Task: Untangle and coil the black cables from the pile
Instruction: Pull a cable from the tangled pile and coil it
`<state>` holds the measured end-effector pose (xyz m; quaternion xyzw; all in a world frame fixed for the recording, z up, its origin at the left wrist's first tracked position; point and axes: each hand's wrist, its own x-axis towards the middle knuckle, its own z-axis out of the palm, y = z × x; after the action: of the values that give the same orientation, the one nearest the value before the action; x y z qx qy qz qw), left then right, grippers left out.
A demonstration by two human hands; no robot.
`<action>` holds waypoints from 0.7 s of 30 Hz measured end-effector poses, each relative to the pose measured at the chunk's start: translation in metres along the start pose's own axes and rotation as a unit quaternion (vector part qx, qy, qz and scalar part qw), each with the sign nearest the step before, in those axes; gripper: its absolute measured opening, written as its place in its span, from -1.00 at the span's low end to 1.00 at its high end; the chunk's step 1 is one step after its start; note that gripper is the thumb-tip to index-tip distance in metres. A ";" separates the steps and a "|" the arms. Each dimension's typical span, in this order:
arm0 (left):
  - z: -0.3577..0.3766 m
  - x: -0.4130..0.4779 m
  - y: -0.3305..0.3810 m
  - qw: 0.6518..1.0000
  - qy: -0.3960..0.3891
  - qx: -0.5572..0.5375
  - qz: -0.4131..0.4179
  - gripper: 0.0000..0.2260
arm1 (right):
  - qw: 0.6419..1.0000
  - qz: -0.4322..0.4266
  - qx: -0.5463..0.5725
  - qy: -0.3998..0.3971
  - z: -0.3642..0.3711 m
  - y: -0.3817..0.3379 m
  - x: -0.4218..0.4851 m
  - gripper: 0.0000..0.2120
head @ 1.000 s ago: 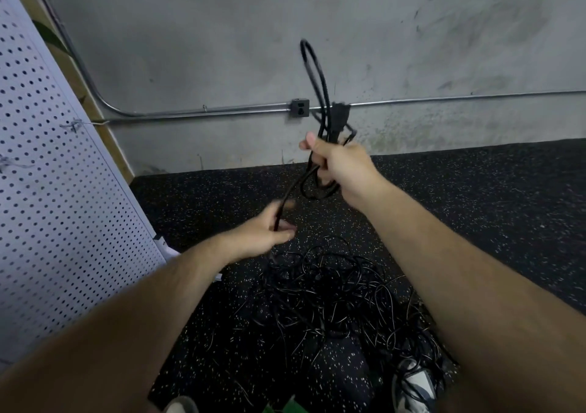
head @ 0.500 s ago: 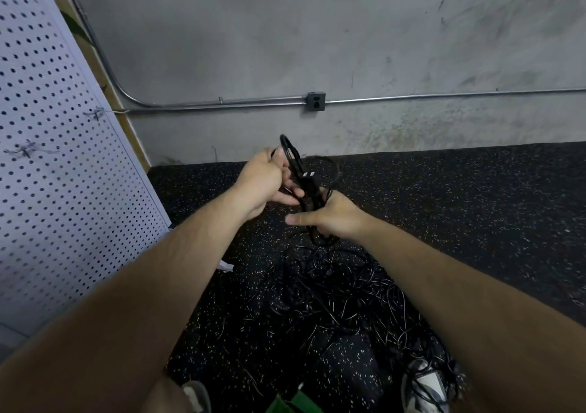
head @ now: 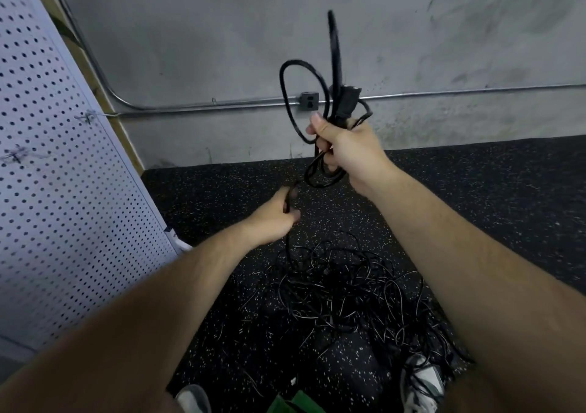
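My hands have drawn apart since half a second ago. The right hand (head: 347,147) has risen, fingers curled round the coiled cable (head: 345,103), while the left hand (head: 274,216) pinches the same cable lower down. From there it runs straight down into the pile (head: 348,289) — the left is nearer.

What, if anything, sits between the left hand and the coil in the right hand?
Nothing visible. Open air separates the left hand, gripping the cable, from the coil held up in the right hand. Below it, the cable runs into the tangled pile on the floor and may snag.
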<state>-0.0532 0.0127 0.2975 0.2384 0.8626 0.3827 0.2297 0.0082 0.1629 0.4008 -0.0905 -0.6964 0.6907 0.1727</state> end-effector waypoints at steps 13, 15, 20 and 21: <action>-0.044 -0.008 0.052 0.955 0.143 -0.255 0.051 -0.80 | 0.951 0.123 -0.210 -0.192 -0.011 0.090 -0.026 -0.80; -0.047 -0.006 0.046 0.943 0.160 -0.286 0.055 -0.80 | 0.954 0.111 -0.234 -0.148 -0.008 0.087 -0.020 -0.83; -0.033 -0.005 0.011 0.980 0.105 -0.152 0.072 -0.76 | 0.988 0.100 -0.104 -0.053 -0.004 0.033 -0.009 -0.75; -0.025 -0.006 0.002 0.994 0.033 -0.083 0.062 -0.71 | 0.992 0.091 -0.077 -0.041 -0.001 0.018 -0.008 -0.74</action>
<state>-0.0622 -0.0031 0.3151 0.2587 0.8183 0.4743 0.1964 0.0139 0.1616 0.3816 -0.1384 -0.7431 0.6506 0.0734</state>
